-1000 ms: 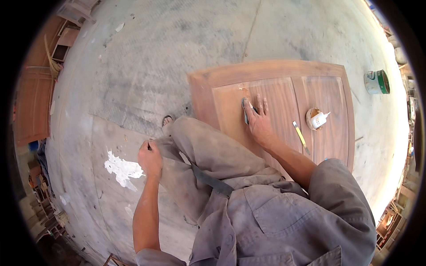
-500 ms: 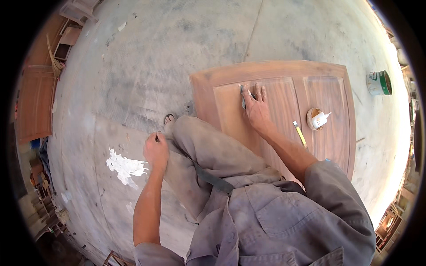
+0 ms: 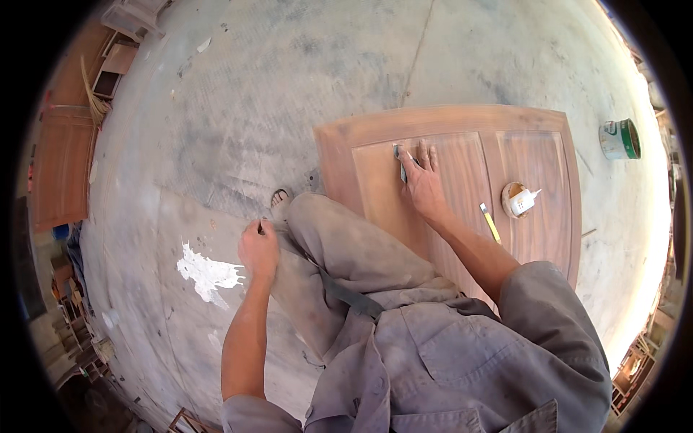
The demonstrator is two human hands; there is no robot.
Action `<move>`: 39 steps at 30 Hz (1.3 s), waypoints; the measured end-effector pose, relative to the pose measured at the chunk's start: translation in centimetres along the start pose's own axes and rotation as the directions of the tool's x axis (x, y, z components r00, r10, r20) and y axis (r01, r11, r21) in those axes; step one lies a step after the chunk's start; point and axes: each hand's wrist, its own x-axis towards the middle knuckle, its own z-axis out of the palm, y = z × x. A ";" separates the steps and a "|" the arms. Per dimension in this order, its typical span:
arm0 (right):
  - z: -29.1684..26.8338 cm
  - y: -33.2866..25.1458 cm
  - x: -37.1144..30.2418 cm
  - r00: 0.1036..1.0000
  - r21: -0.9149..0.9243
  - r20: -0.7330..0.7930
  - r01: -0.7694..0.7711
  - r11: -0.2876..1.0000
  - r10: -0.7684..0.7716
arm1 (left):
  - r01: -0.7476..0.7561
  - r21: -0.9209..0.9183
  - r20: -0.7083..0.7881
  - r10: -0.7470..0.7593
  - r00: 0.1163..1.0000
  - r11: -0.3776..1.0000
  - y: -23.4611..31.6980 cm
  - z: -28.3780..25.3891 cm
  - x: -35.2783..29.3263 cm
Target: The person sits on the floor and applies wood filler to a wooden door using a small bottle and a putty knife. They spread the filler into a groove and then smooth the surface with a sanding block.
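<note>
My right hand (image 3: 427,193) reaches over a brown wooden door panel (image 3: 505,119) lying on the floor. Its thumb and index finger are closed on a small flat blue-grey piece (image 3: 403,172), whose tip meets the panel's inner corner; the other fingers stretch along the wood, and the palm hides part of the piece. By my knee, my left hand (image 3: 258,249) is curled round something small and dark, mostly covered. To the right on the panel, a white nozzle bottle (image 3: 521,201) leans in a round brown bowl (image 3: 507,195). Beside them lies a yellow utility knife (image 3: 491,222).
Spilled white paste (image 3: 209,274) spreads over the concrete floor left of my left hand. A white and green bucket (image 3: 619,139) stands beyond the panel at right. Another wooden door (image 3: 63,169), a broom (image 3: 95,101) and a pale plastic stool (image 3: 136,18) are along the left side.
The whole view has shifted slightly, so things sit a little lower and further right. My right fingers have changed posture a little around the flat piece; my left hand stays by the knee.
</note>
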 end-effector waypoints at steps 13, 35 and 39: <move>1.5 0.3 -2.0 0.997 0.049 -0.078 -0.022 0.999 0.026 | 0.011 0.032 0.008 -0.011 1.000 0.999 -0.2 0.2 -0.4; 0.3 0.0 0.0 0.998 0.025 -0.069 0.003 1.000 -0.001 | -0.053 0.026 -0.023 0.054 0.998 0.998 -0.4 0.6 -0.6; 0.8 1.0 -1.3 0.998 -0.005 -0.058 0.022 1.000 -0.022 | -0.012 0.028 -0.012 0.013 1.000 1.000 0.2 0.4 0.4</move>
